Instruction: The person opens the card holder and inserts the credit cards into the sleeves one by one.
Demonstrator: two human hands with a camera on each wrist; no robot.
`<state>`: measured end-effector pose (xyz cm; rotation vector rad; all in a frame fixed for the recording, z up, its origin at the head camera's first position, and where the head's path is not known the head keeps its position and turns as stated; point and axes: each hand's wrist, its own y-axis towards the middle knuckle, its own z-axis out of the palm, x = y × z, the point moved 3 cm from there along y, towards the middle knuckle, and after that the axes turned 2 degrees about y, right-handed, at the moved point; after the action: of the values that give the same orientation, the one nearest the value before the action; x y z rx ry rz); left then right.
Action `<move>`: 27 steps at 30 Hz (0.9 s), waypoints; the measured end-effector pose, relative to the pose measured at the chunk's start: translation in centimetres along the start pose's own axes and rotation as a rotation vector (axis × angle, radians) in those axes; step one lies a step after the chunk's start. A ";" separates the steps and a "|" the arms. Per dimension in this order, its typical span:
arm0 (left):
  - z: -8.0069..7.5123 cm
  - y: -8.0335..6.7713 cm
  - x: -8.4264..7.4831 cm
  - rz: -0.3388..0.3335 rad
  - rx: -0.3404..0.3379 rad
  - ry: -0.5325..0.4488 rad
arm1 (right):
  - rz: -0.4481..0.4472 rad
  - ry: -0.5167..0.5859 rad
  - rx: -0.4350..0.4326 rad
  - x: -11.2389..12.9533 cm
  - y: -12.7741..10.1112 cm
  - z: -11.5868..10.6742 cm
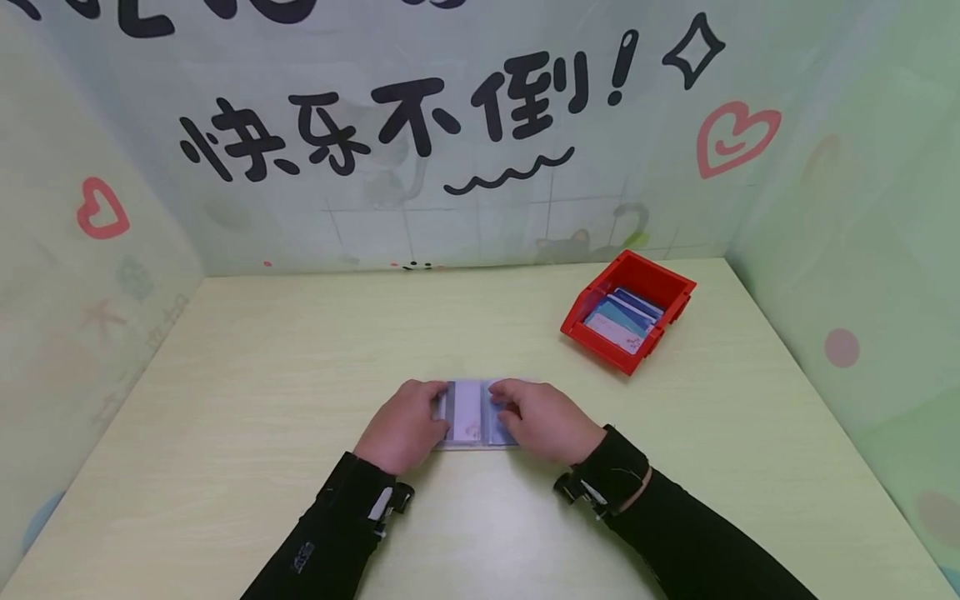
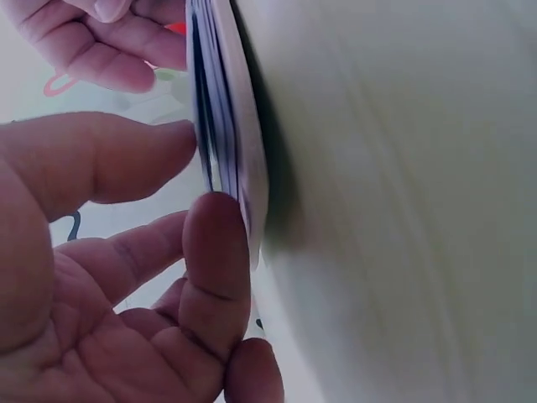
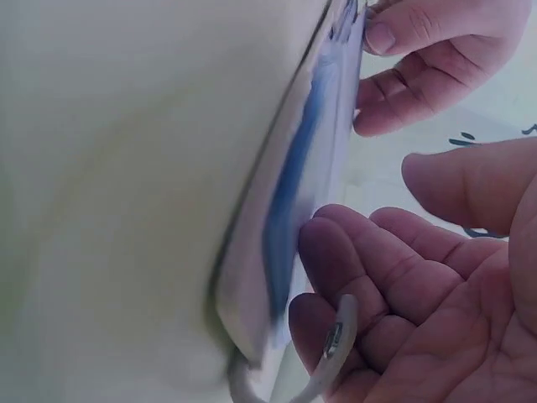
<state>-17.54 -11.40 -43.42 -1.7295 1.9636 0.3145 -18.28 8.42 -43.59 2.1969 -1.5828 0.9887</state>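
A: What lies under the hands?

B: A flat card holder (image 1: 474, 414) with clear plastic sleeves, lying on the pale wood-grain table (image 1: 247, 392), well short of the red bin (image 1: 628, 310) and to its left. Through the glossy pockets a whitish card and a bluish one show.

A: And the left hand?

B: The left hand (image 1: 405, 425) rests on the holder's left edge, on the side away from the bin. Its fingers (image 2: 214, 269) are bent, the tips against the thin stacked plastic leaves; the wrist view shows the layered edge between thumb and fingers. It pinches the leaves lightly rather than clamping them.

A: The right one?

B: The right hand (image 1: 543, 421) covers the holder's side nearer the bin, fingers (image 3: 336, 260) curled at the smooth sleeve edge, where a blue card shows inside the translucent pocket. The palm is loosely cupped.

A: What is in the bin?

B: The bin is a hard plastic box with an angled open front, holding a row of cards (image 1: 624, 320) in blue, teal and pale pink, leaning on one another.

A: Anything behind it?

B: Soft printed wall panels with black brush lettering and red hearts.
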 end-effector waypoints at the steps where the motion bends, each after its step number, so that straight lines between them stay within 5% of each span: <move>1: 0.0 -0.1 0.0 -0.004 -0.001 0.008 | 0.003 -0.003 -0.004 0.0 0.0 -0.2; 11: -0.5 -0.7 0.4 0.034 -0.066 0.084 | 0.068 -0.041 -0.148 -1.9 -0.1 -6.6; 17: -0.7 -1.3 0.7 0.055 -0.030 0.098 | 0.145 -0.261 -0.206 -4.7 0.9 -11.7; 27: -0.4 -2.2 1.3 0.058 0.014 0.028 | 0.318 -0.408 -0.068 -8.2 3.3 -14.7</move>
<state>-15.56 -13.06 -43.44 -1.6791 2.0344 0.2980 -28.23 21.51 -38.75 2.2456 -2.1613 0.5642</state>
